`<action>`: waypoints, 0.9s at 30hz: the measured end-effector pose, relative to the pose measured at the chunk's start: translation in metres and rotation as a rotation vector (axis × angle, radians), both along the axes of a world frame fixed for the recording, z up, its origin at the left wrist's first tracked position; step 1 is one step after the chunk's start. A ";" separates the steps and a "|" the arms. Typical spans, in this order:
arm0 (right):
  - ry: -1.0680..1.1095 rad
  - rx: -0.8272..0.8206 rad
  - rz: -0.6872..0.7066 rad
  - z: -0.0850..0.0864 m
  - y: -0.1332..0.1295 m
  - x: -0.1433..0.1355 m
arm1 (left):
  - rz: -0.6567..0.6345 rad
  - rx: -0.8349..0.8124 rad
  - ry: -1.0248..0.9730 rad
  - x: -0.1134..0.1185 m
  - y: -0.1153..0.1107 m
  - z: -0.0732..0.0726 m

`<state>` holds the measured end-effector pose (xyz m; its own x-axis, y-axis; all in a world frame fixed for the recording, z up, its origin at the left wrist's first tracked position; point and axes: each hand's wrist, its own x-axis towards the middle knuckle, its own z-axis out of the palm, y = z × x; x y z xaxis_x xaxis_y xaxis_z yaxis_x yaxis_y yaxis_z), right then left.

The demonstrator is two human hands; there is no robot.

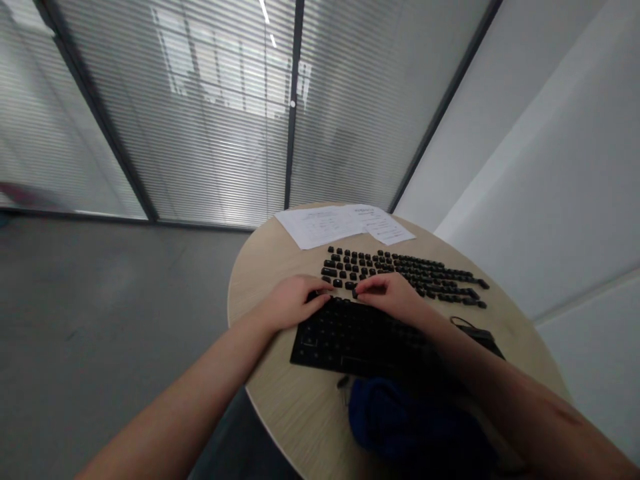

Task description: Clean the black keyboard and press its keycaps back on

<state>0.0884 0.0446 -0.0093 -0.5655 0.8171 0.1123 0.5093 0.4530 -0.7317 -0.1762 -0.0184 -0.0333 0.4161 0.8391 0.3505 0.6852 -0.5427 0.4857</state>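
A black keyboard (345, 340) lies on the round table, its bare key field facing up and a short row of keys along its far edge. At its far left corner rests my left hand (295, 300), thumb and fingers curved with a gap between them. The fingertips are close to the loose keycaps. My right hand (393, 297) reaches over the far edge, its fingers pinched on a small black keycap (355, 293). Beyond both hands, loose black keycaps (354, 268) are laid out in rows. My right forearm hides the keyboard's right part.
Printed paper sheets (325, 227) lie at the far side of the wooden table (260, 260). A dark blue cloth item (390, 417) sits at the near edge, with a small dark tool (343, 383) beside it. A black object with a cord (477, 333) lies right.
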 end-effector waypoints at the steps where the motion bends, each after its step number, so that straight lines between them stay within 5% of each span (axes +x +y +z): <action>1: 0.008 -0.013 0.001 -0.006 -0.004 -0.002 | 0.002 0.005 0.013 0.000 0.000 0.000; 12: 0.142 -0.150 -0.055 -0.030 -0.003 -0.004 | 0.139 0.059 0.161 0.008 -0.007 0.007; 19: 0.095 -0.106 -0.036 -0.031 -0.005 -0.005 | 0.320 0.019 0.238 0.032 0.006 0.047; 23: 0.037 -0.034 -0.051 -0.028 -0.009 -0.004 | 0.385 0.045 0.016 0.050 0.025 0.059; 27: 0.052 0.013 -0.035 -0.028 -0.012 -0.003 | 0.247 0.014 -0.269 0.048 0.030 0.038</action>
<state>0.0856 0.0322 -0.0376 -0.5300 0.8344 0.1512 0.4862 0.4451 -0.7520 -0.1278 0.0120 0.0044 0.0934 0.8970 0.4321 0.6452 -0.3850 0.6599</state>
